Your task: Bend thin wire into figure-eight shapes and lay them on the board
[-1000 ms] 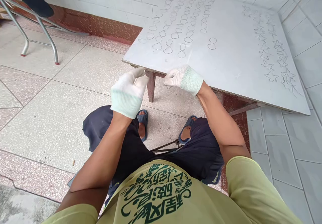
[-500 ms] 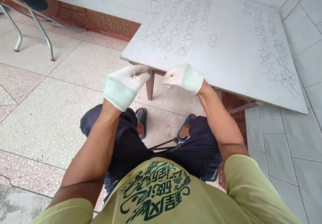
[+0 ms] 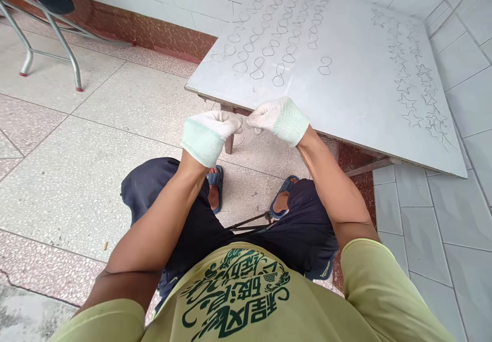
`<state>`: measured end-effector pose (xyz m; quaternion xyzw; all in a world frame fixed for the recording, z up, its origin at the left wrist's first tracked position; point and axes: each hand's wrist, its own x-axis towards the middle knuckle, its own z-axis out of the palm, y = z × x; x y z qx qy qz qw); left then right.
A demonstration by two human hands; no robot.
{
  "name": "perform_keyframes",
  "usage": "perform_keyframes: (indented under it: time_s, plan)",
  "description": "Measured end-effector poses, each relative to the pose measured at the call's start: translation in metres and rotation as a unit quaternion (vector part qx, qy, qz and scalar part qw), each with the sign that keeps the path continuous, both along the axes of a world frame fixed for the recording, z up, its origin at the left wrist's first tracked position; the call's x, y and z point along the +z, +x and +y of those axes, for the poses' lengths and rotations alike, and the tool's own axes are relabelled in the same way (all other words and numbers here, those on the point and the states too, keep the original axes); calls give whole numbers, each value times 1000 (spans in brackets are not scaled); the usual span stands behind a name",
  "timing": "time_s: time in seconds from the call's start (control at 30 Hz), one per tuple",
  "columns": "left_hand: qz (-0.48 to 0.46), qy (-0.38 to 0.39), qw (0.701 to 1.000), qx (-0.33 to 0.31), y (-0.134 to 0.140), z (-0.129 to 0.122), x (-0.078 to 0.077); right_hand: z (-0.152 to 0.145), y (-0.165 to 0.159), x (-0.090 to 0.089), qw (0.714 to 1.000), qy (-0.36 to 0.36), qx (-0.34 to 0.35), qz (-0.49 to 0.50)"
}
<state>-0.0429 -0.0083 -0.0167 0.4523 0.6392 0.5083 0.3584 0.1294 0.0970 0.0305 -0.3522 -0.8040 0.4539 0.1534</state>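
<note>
White knitted gloves [image 3: 269, 117] with pale mint-green cuffs [image 3: 291, 121] cover both hands [image 3: 215, 126]. The flat, off-white surface [image 3: 357, 75] is patterned with rows of dark grey thin-wire figure-eights [image 3: 279, 75] and similarly grey thin-wire stars [image 3: 413, 118]. The person's yellow-green short-sleeved shirt [image 3: 319, 301] carries a dark green print [image 3: 246, 301] (bold characters among curling flourishes); the cloth trousers [image 3: 303, 211] are navy, the open-toed slippers [image 3: 216, 179] slate blue. The pale terrazzo floor [image 3: 115, 188] is speckled, with pinkish bands; the skirting [image 3: 146, 33] is mottled red-brown.
</note>
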Motion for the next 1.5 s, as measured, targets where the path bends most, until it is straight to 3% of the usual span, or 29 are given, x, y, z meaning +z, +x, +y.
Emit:
perform_keyframes:
  time_s: [0.1, 0.27, 0.47, 0.6, 0.73, 0.83, 1.13, 1.33, 1.5]
  plan:
    - [-79, 11, 995, 55, 10, -5, -14, 3, 0, -6, 1000, -10, 12, 8]
    - [-122, 7, 992, 39, 6, -4, -28, 9, 3, -11, 999, -42, 19, 9]
    - [-25, 42, 998, 41, -13, -10, -23, 6, 9, 2, 999, -20, -27, 26]
    - [54, 25, 998, 15, -15, -16, -12, 3, 8, 2, 998, -9, -50, 38]
    - [245, 26, 969, 26, -5, -19, -1, 1, 1, -6, 994, -26, -70, 76]
    - [332, 43, 942, 19, 1, -16, -1, -1, -3, -12, 994, -42, -68, 75]
    - [381, 39, 923, 46, 3, -11, -15, 2, -5, -17, 997, -16, -39, 58]
    - [412, 47, 910, 15, 5, -11, -11, 8, -7, -23, 997, -52, -19, 47]
    - [423, 77, 901, -46, 2, -9, -10, 7, -6, -16, 999, -14, -15, 28]
